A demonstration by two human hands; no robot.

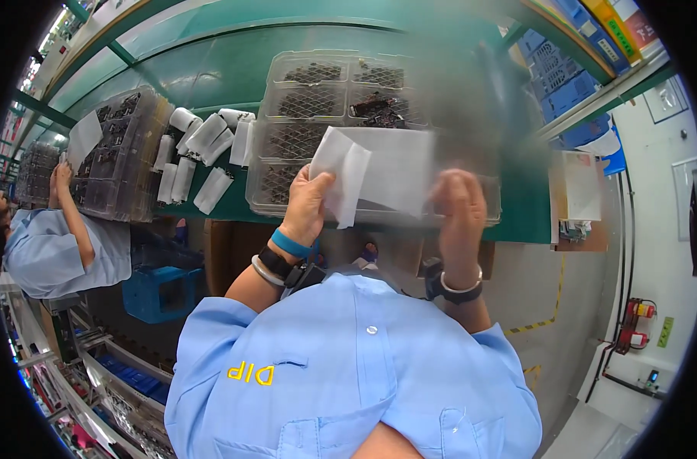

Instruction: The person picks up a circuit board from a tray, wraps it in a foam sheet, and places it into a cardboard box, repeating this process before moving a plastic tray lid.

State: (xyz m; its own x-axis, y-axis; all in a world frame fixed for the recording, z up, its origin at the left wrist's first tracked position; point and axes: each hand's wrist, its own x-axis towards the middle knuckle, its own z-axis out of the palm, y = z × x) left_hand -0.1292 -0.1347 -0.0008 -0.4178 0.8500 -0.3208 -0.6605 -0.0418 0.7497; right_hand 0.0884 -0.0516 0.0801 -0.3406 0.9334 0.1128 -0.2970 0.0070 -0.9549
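My left hand (306, 203) is closed on the left end of a thin white sheet (398, 164), with the thumb on top. That end is folded over into a flap. At the sheet's right edge is my right hand (461, 206), its fingers smeared by motion; whether they touch the sheet, I cannot tell. Beneath the sheet lies a clear plastic compartment tray (258, 172), partly hidden by it. Dark small parts (379, 109) fill several compartments. Left of the tray lie several white wrapped rolls (207, 136).
Stacked clear trays (126, 153) stand farther left, beside a co-worker (73, 252) holding a white sheet. Blue crates (555, 84) are at the upper right, behind a shelf frame. A cardboard box (578, 191) sits right of the green table (524, 206). A blue stool (158, 294) stands below.
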